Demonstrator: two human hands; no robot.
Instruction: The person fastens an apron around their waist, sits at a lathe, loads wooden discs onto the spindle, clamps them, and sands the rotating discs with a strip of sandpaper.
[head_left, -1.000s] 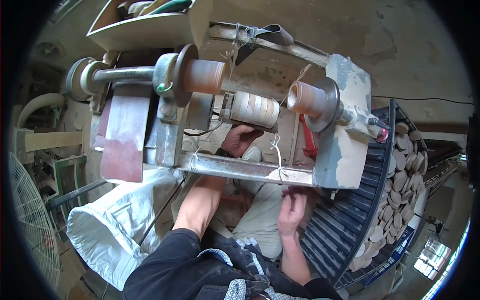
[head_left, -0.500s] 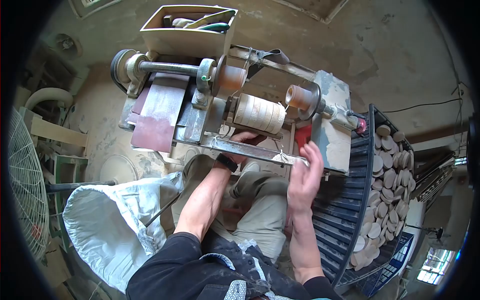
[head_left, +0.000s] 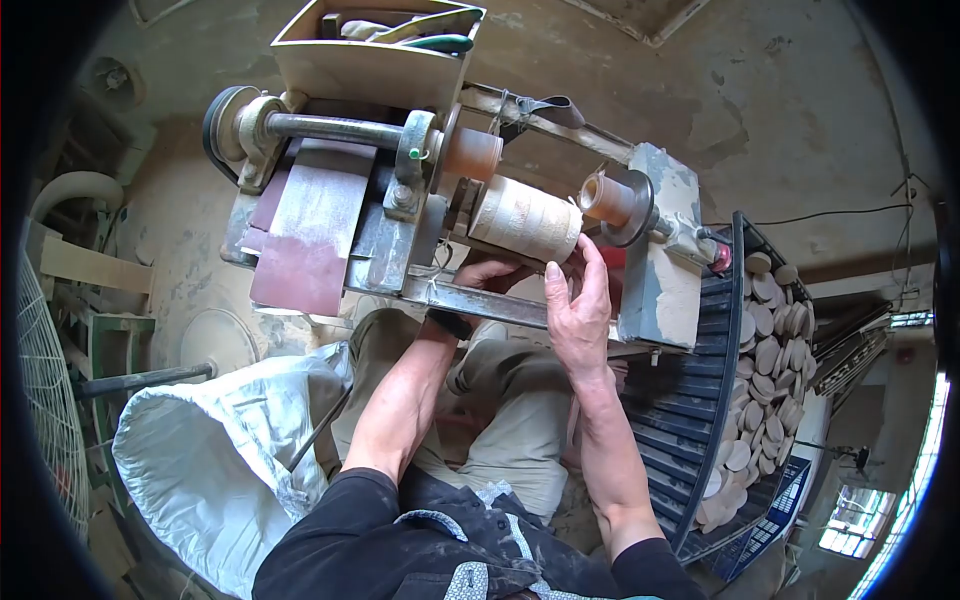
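The machine frame (head_left: 660,270) carries a shaft (head_left: 330,130) with a belt pulley at its far left end, a sanding belt (head_left: 295,235) below it, and two cup-shaped holders, the left holder (head_left: 468,153) and the right holder (head_left: 610,200). A wooden cylinder (head_left: 525,218), made of stacked discs, sits between the two holders, tilted and resting on a small support. The right hand (head_left: 578,310) is open, fingers spread, with its fingertips against the right end of the cylinder, just beside the right holder. The left hand (head_left: 485,275) lies under the cylinder, behind the front rail (head_left: 480,300); whether it grips anything cannot be told. Hazard: whether the shaft is turning cannot be judged; if it is, fingers near the holders could be caught or pinched. Hazard: if the cylinder is not seated squarely between the holders, it could slip or the discs could separate. To the right, a dark crate (head_left: 700,420) holds many wooden discs (head_left: 770,360). To the near left lies a white sack (head_left: 210,450). A box of tools (head_left: 370,60) stands at the far side.
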